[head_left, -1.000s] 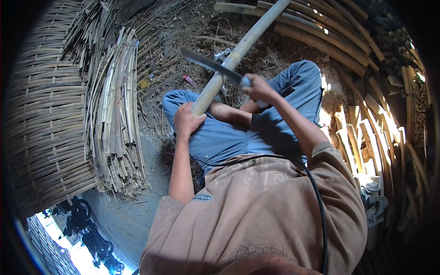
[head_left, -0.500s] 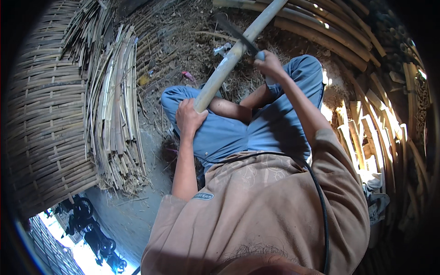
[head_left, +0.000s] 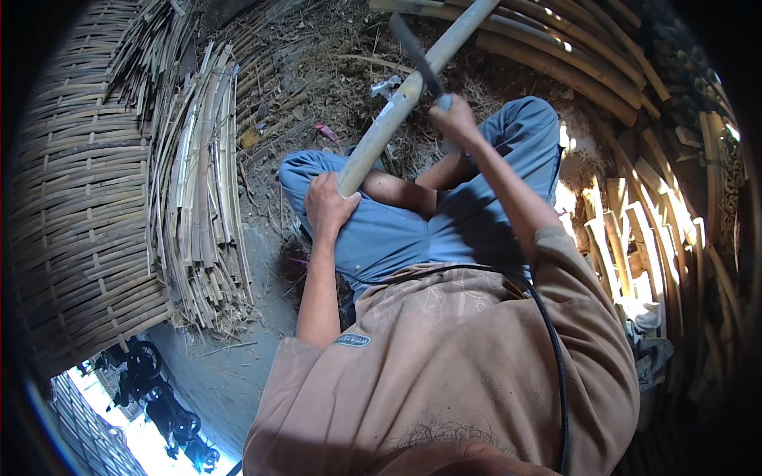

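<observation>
A: What takes up the most room?
B: The woven bamboo panel (head_left: 87, 214) filling the left side. Then the brown shirt (head_left: 468, 357) of the seated person, seen from above, with a black cable (head_left: 548, 325) running down it.
A: And next?
B: Blue trousers (head_left: 381, 238) on crossed legs, a tall bundle of split strips (head_left: 202, 182) just beside the panel, and curved bamboo lengths (head_left: 556, 67) piled at upper right.
A: Where is the pole?
B: The bamboo pole (head_left: 381, 131) slants from over the left thigh up to the right, leaving at the top edge.
A: What crosses it?
B: A long knife (head_left: 411, 47), its dark blade passing over the pole, tip toward upper left. I can't tell whether the edge touches.
A: The hands?
B: The left hand (head_left: 329, 208) is wrapped around the pole's near end, thumb toward the right. The right hand (head_left: 455, 123) is closed around the knife's pale handle.
A: Anything smaller?
B: A white scrap (head_left: 385, 86) near the pole, and a smaller pink one (head_left: 326, 132) on the littered ground.
</observation>
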The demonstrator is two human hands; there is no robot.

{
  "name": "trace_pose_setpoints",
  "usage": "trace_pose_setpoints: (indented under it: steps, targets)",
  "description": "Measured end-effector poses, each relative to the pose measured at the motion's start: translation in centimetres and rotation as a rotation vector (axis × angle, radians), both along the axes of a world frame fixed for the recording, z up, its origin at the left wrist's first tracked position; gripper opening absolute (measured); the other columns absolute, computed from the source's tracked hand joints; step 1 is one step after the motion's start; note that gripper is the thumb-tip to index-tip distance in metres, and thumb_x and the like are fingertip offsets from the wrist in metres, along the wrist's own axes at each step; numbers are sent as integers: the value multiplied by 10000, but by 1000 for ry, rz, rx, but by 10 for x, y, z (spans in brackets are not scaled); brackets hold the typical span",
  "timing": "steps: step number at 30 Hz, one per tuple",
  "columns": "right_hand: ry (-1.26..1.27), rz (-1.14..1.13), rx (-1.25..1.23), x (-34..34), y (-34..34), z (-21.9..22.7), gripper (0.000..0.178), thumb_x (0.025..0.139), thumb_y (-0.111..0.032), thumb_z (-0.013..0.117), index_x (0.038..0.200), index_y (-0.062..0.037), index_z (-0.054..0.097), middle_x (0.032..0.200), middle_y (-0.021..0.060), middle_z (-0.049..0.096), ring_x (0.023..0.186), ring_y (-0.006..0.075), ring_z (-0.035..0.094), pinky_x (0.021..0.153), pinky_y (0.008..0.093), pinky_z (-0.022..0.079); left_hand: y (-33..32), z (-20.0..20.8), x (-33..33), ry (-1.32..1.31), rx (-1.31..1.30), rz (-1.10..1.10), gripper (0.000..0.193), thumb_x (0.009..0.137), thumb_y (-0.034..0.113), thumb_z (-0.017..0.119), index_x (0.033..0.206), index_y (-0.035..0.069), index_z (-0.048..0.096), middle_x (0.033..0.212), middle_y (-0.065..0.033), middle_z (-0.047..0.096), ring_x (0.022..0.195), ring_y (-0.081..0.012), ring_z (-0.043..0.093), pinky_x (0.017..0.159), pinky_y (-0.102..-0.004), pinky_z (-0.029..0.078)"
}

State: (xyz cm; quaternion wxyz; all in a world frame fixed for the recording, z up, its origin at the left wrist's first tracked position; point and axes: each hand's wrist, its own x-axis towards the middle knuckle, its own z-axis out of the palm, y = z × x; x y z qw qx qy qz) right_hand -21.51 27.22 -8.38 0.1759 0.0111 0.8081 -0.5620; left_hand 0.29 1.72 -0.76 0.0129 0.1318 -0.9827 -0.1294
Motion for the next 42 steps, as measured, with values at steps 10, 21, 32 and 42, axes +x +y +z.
trace_pose_setpoints:
  steps: [10, 21, 32, 42]
  targets:
    - [35, 60, 139, 4, -3, 4, 288, 821, -192, 739, 1033, -14, 661, 870, 181, 721, 698, 263, 720, 625, 417, 578, 2, 4, -2, 42, 9, -16, 404, 658, 277, 829, 967, 56, 691, 970, -134, 672, 985, -351, 652, 863, -491, 543]
    - [79, 154, 160, 17, 14, 29, 269, 826, -200, 733, 1004, -9, 666, 795, 159, 719, 615, 277, 703, 582, 415, 583, 8, -1, 13, 29, -83, 15, 429, 658, 290, 849, 996, 83, 685, 1004, -87, 651, 1020, -307, 631, 886, -474, 526]
    - [114, 176, 310, 0, 28, 23, 323, 835, -245, 743, 1056, -16, 688, 889, 181, 742, 847, 293, 747, 776, 405, 584, 15, -6, 13, 63, -181, 59, 409, 674, 291, 830, 999, 95, 677, 1016, -73, 635, 1058, -284, 607, 912, -459, 496]
    - [-107, 192, 82, 29, 16, 12, 347, 814, -221, 756, 1065, -8, 647, 829, 143, 724, 667, 242, 716, 600, 391, 573, 10, -6, 11, 35, -132, 44, 417, 666, 291, 836, 998, 97, 675, 1009, -75, 638, 1051, -288, 611, 899, -467, 502]
